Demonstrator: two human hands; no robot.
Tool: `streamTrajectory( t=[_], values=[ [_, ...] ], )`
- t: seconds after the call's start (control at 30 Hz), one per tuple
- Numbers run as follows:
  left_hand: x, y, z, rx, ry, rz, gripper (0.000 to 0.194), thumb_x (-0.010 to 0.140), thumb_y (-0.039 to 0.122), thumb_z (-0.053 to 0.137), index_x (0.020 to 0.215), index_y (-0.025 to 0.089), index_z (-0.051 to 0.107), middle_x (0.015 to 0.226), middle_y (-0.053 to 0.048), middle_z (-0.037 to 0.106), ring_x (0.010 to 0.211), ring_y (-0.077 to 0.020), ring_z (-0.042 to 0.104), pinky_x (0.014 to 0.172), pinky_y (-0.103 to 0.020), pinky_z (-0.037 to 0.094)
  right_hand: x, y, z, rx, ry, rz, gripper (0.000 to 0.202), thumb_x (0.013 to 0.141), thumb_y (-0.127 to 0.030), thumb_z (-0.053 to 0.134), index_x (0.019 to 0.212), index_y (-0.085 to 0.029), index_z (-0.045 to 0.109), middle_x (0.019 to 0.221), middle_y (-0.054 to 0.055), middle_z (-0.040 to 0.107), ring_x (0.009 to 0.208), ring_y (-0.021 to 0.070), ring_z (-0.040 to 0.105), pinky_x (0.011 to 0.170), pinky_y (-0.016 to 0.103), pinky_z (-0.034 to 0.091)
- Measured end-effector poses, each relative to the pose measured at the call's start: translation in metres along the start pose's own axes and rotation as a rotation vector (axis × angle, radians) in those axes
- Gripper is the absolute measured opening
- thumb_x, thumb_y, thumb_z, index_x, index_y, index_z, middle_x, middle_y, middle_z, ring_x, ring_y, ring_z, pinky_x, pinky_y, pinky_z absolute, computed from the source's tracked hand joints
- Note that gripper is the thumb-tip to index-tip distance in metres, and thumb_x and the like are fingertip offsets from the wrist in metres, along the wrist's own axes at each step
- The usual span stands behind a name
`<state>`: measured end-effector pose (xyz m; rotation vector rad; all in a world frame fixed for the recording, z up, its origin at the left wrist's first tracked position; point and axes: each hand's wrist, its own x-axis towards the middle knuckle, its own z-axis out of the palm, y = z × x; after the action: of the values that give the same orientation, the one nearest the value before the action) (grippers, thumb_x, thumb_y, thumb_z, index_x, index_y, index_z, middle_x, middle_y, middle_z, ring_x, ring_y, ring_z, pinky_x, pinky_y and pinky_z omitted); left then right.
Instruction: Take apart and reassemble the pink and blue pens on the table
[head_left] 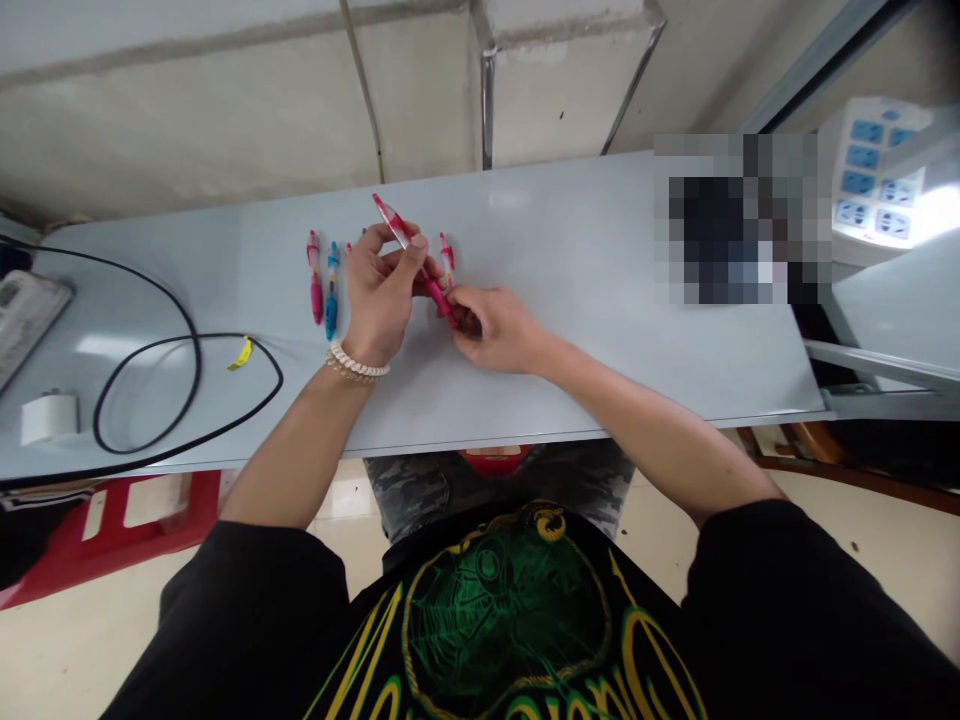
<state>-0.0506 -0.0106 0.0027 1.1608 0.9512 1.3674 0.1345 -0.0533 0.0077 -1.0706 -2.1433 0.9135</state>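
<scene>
A pink pen (391, 219) with a clear middle slants above the table between my two hands. My left hand (382, 285) is closed around its barrel, thumb on top. At the lower end, my right hand (491, 325) pinches the pink grip with thumb and fingers. Just left of my left hand, another pink pen (315, 280) and a blue pen (332, 290) lie side by side on the table. Tips of more pens show behind my left hand, mostly hidden. One more pink pen (447, 258) lies partly covered beyond my right hand.
The grey-white table (570, 260) backs onto a wall. A black cable (199, 350) with a yellow tag (241, 354) loops at the left, near a white adapter (49, 417). A power strip (874, 180) is at the far right, beside a blurred-out patch. A red stool (150, 530) stands below.
</scene>
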Motion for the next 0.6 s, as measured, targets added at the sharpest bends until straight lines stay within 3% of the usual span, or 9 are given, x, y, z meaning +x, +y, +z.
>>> streamTrajectory(
  t=[0.17,0.33,0.6],
  values=[
    [0.0019,-0.0027,-0.0021,-0.011,-0.007,-0.009,0.048,0.084,0.056,0.097,0.107,0.029,0.065,0.071,0.003,0.071,0.103,-0.0308,0.078,0.087,-0.047,0.06,0.0,-0.0005,0.0,-0.019,-0.003,0.007,0.022,0.084,-0.011,0.064,0.089,-0.026,0.049,0.079,-0.003,0.062,0.068,0.0163,0.051,0.067,0.033,0.037],
    [-0.0009,0.0023,-0.0011,0.03,-0.047,-0.031,0.045,0.093,0.058,0.09,0.111,0.028,0.061,0.073,0.002,0.07,0.114,-0.0323,0.077,0.084,-0.043,0.056,0.0003,0.0,0.0006,-0.027,-0.006,0.015,0.019,0.084,-0.012,0.064,0.09,-0.025,0.051,0.081,-0.002,0.065,0.07,0.0168,0.052,0.068,0.033,0.038],
    [-0.0018,0.0038,-0.0003,0.048,-0.044,-0.022,0.047,0.092,0.054,0.093,0.112,0.026,0.061,0.071,0.003,0.068,0.114,-0.0313,0.076,0.085,-0.043,0.051,-0.0003,-0.004,-0.0018,-0.015,-0.014,0.025,0.019,0.084,-0.012,0.064,0.091,-0.025,0.051,0.083,-0.001,0.065,0.072,0.0173,0.054,0.07,0.033,0.039]
  ],
)
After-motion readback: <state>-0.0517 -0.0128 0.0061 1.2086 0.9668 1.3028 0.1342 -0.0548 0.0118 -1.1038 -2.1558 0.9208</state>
